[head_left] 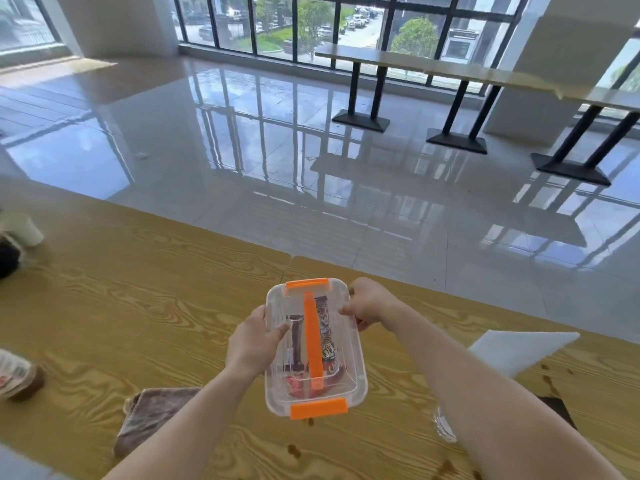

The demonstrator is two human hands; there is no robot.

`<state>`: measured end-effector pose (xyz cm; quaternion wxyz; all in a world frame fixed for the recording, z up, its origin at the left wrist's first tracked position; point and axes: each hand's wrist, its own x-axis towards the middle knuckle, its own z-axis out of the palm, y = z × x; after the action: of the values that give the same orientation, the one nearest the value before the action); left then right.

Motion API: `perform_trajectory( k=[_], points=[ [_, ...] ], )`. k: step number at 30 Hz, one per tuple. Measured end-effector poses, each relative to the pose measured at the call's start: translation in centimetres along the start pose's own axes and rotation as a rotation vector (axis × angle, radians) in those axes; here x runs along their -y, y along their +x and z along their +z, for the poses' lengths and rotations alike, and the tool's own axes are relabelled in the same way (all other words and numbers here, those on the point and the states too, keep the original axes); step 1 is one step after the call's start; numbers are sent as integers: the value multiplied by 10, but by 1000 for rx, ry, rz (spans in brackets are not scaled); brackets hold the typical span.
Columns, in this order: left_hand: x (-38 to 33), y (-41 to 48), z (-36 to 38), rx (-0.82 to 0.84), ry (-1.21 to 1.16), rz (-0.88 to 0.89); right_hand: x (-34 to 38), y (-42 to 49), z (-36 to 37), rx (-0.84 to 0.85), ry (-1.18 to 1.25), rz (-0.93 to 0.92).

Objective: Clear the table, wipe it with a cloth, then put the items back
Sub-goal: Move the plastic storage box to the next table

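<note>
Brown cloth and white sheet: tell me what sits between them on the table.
In the head view, the clear storage box with orange latches, held in both hands, sits between the brown cloth and the white sheet.

Beyond the bench lies a glossy tiled floor which reflects the window frames. A row of large windows with dark frames runs along the far wall. Through them trees and parked cars are visible. At the right stand long tables on black legs with flat bases. A white pillar stands at the far left.
</note>
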<state>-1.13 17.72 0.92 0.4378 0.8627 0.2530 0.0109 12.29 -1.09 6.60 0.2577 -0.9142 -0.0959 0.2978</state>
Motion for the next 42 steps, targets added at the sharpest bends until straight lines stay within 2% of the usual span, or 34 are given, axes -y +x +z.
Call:
perform_trajectory(
  k=[6, 15, 25, 34, 42],
  points=[
    [35, 33, -54, -76, 17, -40, 65, 38, 30, 17, -24, -55],
    [93, 95, -139, -232, 46, -141, 169, 100, 90, -78, 39, -174],
    [166, 160, -236, -318, 142, -266, 271, 151, 168, -11, 226, -142],
    [197, 178, -258, -317, 207, -298, 298, 167, 201, 24, 215, -130],
    [199, 172, -248, -298, 291, -248, 296, 167, 204, 33, 224, -140]
  ],
)
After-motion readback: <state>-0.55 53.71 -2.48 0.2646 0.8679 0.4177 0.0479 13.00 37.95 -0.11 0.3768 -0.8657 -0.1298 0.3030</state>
